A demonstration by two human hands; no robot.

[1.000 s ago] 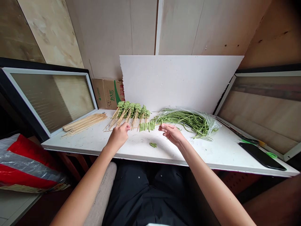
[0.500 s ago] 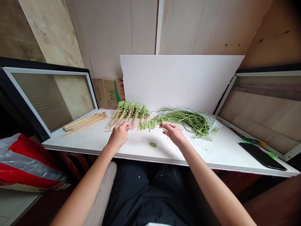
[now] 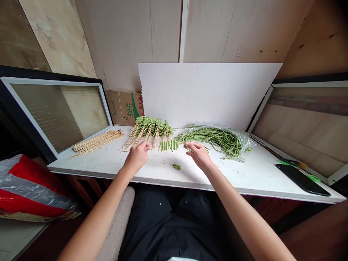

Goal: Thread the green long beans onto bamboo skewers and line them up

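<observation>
My left hand [image 3: 138, 156] pinches the bare end of a bamboo skewer [image 3: 156, 147] held just above the white table [image 3: 252, 174]. A row of short green bean pieces [image 3: 170, 145] is threaded on that skewer. At the skewer's other end my right hand [image 3: 198, 154] has its fingertips curled together, and I cannot make out what they hold. Behind lies a pile of finished bean skewers [image 3: 152, 127]. To the right of my right hand, long green beans [image 3: 217, 138] lie in an open clear plastic bag. A few loose cut bean bits [image 3: 177, 166] rest near the table's front.
A bundle of bare bamboo skewers [image 3: 98, 142] lies at the table's left. A black phone [image 3: 303, 174] and a green-handled tool [image 3: 299, 166] sit at the right. A white board [image 3: 206, 95] stands behind, with a cardboard box [image 3: 124, 107] beside it. Framed glass panels flank the table.
My right hand moved from the bag side in toward the tip of the skewer and its fingers curled. My left hand and the skewer stayed almost still.
</observation>
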